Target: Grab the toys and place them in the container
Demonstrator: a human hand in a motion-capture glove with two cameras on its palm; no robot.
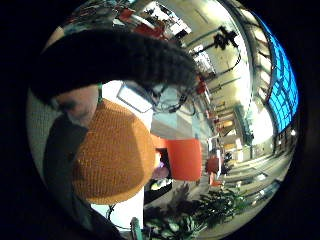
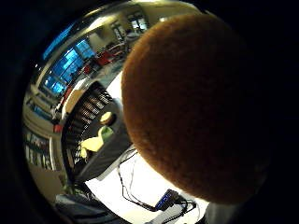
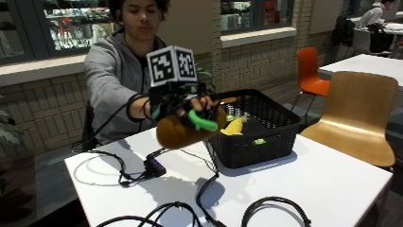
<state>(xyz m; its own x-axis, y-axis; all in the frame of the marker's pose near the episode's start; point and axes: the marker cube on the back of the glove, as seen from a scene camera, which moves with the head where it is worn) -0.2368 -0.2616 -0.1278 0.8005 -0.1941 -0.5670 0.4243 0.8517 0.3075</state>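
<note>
Toy: a round orange-brown knitted plush (image 3: 179, 132) with a green piece (image 3: 203, 122) curling off it – held in the air just beside the basket's near wall, above the white table (image 3: 327, 184).
Hand: the gloved right hand (image 3: 179, 106) sits on top of the plush, fingers curled down round it.
Basket: a black slatted container (image 3: 264, 137) on the table; a yellow toy (image 3: 234, 126) and a small green piece (image 3: 259, 141) lie inside.
Little-finger view: the plush (image 1: 115, 155) shows its knit weave close up, with a black-gloved finger (image 1: 115, 60) arched over it – the outside view shows neither in such detail.
Thumb view: the plush (image 2: 196, 107) fills most of the picture; beside it the basket (image 2: 93, 135) is seen from above with yellow and green toys (image 2: 96, 140) in it.
Around the basket: black cables (image 3: 189, 208) loop over the table in front of it, a small dark box (image 3: 154, 166) sits on them below the toy, and a wooden chair (image 3: 355, 113) stands behind the basket's far side.
In the way: the plush hides the basket's near corner in the outside view.
</note>
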